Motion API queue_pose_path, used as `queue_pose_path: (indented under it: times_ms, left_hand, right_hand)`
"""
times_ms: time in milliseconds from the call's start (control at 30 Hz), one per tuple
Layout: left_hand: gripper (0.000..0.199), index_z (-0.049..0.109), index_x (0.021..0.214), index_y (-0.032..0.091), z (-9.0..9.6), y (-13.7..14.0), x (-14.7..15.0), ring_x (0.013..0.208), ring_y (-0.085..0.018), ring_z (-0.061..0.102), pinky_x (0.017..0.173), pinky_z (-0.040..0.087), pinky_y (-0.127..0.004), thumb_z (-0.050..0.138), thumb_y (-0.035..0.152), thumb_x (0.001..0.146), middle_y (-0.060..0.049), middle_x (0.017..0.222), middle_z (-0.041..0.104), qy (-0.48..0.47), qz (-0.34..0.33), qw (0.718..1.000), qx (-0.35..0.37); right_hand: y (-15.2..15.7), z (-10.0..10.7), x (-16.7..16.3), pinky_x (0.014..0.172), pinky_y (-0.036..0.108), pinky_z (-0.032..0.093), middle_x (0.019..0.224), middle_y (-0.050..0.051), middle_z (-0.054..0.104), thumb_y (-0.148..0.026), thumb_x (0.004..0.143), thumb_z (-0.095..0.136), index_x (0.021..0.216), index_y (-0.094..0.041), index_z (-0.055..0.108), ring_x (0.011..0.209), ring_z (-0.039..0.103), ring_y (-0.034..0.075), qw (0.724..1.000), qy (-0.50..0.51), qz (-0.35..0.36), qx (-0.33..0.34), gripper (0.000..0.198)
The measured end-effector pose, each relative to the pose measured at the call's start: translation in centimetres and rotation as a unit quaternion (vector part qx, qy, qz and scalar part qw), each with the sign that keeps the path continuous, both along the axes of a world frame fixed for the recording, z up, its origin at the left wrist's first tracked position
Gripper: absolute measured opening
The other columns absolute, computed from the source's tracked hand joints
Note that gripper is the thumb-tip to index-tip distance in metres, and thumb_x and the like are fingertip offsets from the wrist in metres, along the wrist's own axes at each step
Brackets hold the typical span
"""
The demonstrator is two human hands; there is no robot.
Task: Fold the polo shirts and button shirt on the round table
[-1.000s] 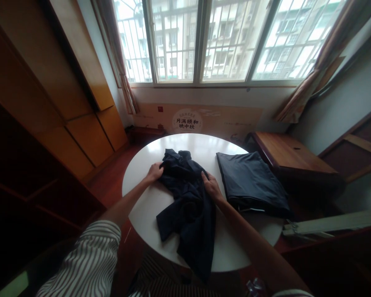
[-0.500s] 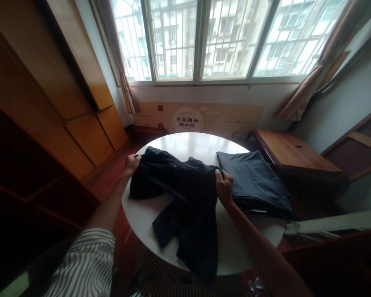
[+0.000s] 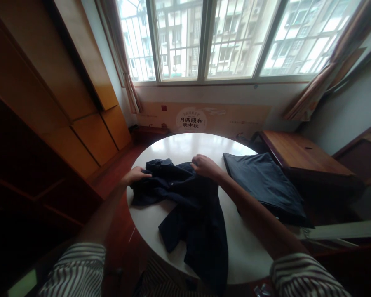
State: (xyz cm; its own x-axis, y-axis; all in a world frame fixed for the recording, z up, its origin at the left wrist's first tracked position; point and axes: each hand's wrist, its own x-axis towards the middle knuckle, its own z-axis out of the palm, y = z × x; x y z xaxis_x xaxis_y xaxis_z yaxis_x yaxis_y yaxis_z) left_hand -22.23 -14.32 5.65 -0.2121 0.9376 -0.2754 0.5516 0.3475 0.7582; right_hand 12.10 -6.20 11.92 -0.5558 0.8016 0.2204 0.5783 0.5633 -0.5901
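Observation:
A dark navy garment (image 3: 200, 214) lies crumpled across a round white table (image 3: 247, 260), one long part hanging over the near edge. A small light button shows on it, and whether it is a shirt or trousers I cannot tell. At its left end, my left hand (image 3: 134, 176) pinches the cloth between thumb and fingers. My right hand (image 3: 205, 166) is closed on the garment's far upper edge, right of the middle. On the table's right side, beyond my right forearm, rests a folded dark grey-blue cloth (image 3: 262, 177).
A low wooden cabinet (image 3: 309, 152) stands behind the table to the right. Tall orange-brown cupboards (image 3: 92, 128) line the left side. Windows (image 3: 228, 41) with curtains are ahead, above a printed banner (image 3: 222, 115). A pale bar (image 3: 346, 229) extends at the lower right.
My right hand has moved left and away from me along the garment. My left hand has come slightly nearer and inward. The garment's upper part now lies lower and more bunched.

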Motion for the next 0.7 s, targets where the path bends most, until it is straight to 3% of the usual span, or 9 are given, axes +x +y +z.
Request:
queue_pose_path:
  times_ms: [100, 200, 300, 367, 433, 533, 600, 700]
  left_hand:
    - [0.048, 0.077, 0.096, 0.018, -0.4, -0.3, 1.1, 0.087, -0.027, 0.071, 0.075, 0.056, -0.03, 0.081, 0.048, 0.059, -0.005, 0.091, 0.077, -0.009, -0.077, 0.996, 0.055]
    - [0.05, 0.074, 0.111, 0.019, -0.9, -0.8, 1.3, 0.109, -0.028, 0.067, 0.098, 0.051, -0.034, 0.075, 0.045, 0.067, -0.007, 0.115, 0.074, 0.005, -0.112, 0.987, 0.118]
    - [0.048, 0.07, 0.119, 0.016, -1.1, -0.9, 0.1, 0.12, -0.028, 0.062, 0.108, 0.044, -0.037, 0.067, 0.036, 0.075, -0.011, 0.126, 0.069, 0.063, -0.028, 0.983, 0.171]
    - [0.044, 0.07, 0.118, 0.014, -1.0, -0.9, -1.2, 0.119, -0.029, 0.063, 0.107, 0.045, -0.039, 0.062, 0.03, 0.078, -0.012, 0.122, 0.071, 0.112, 0.063, 0.975, 0.18]
    - [0.037, 0.071, 0.115, 0.017, -0.4, -0.8, -2.4, 0.116, -0.028, 0.065, 0.104, 0.048, -0.038, 0.058, 0.028, 0.082, -0.01, 0.117, 0.073, 0.153, 0.103, 0.963, 0.196]
    - [0.035, 0.07, 0.118, 0.021, 1.7, -0.8, -3.2, 0.111, -0.025, 0.067, 0.1, 0.049, -0.035, 0.05, 0.03, 0.091, -0.007, 0.116, 0.073, 0.191, 0.09, 0.935, 0.283]
    - [0.035, 0.067, 0.121, 0.022, 3.8, -0.7, -2.7, 0.108, -0.024, 0.068, 0.097, 0.049, -0.033, 0.045, 0.035, 0.096, -0.006, 0.117, 0.073, 0.217, 0.088, 0.903, 0.359]
    - [0.038, 0.062, 0.125, 0.022, 8.1, -0.7, -0.9, 0.101, -0.021, 0.068, 0.092, 0.05, -0.03, 0.043, 0.042, 0.099, -0.005, 0.114, 0.072, 0.249, 0.091, 0.845, 0.465]
  right_hand:
    - [2.5, 0.0, -2.5, 0.089, 0.042, 0.054, 0.115, 0.008, 0.065, -0.04, 0.094, 0.063, 0.116, -0.015, 0.065, 0.1, 0.064, 0.024, 0.998, 0.051, -0.009, -0.037, 0.033]
    - [3.5, -0.7, -3.4, 0.089, 0.044, 0.055, 0.127, 0.009, 0.06, -0.038, 0.097, 0.061, 0.127, -0.017, 0.058, 0.107, 0.062, 0.023, 0.997, 0.07, -0.015, -0.04, 0.037]
    - [3.9, -1.2, -2.8, 0.09, 0.043, 0.055, 0.127, 0.008, 0.06, -0.038, 0.097, 0.06, 0.125, -0.017, 0.06, 0.107, 0.062, 0.024, 0.996, 0.079, -0.021, -0.047, 0.035]
    - [4.3, -1.1, -1.8, 0.09, 0.043, 0.055, 0.126, 0.008, 0.06, -0.039, 0.096, 0.06, 0.124, -0.017, 0.061, 0.107, 0.062, 0.025, 0.995, 0.083, -0.026, -0.05, 0.035]
    - [5.0, -0.5, -0.3, 0.086, 0.04, 0.055, 0.12, 0.007, 0.063, -0.038, 0.097, 0.06, 0.12, -0.016, 0.063, 0.1, 0.064, 0.022, 0.994, 0.086, -0.033, -0.052, 0.032]
    - [6.0, 1.2, 2.4, 0.067, 0.028, 0.051, 0.089, 0.003, 0.069, -0.04, 0.095, 0.061, 0.106, -0.014, 0.069, 0.072, 0.06, 0.015, 0.994, 0.082, -0.036, -0.056, 0.029]
    - [5.9, 3.1, 4.5, 0.054, 0.023, 0.04, 0.067, -0.002, 0.063, -0.039, 0.093, 0.064, 0.1, -0.013, 0.07, 0.057, 0.05, 0.01, 0.994, 0.097, -0.039, -0.041, 0.027]
    - [4.1, 7.5, 7.8, 0.049, 0.022, 0.028, 0.055, -0.007, 0.052, -0.035, 0.092, 0.065, 0.092, -0.012, 0.068, 0.05, 0.039, 0.005, 0.985, 0.144, -0.081, 0.05, 0.022]
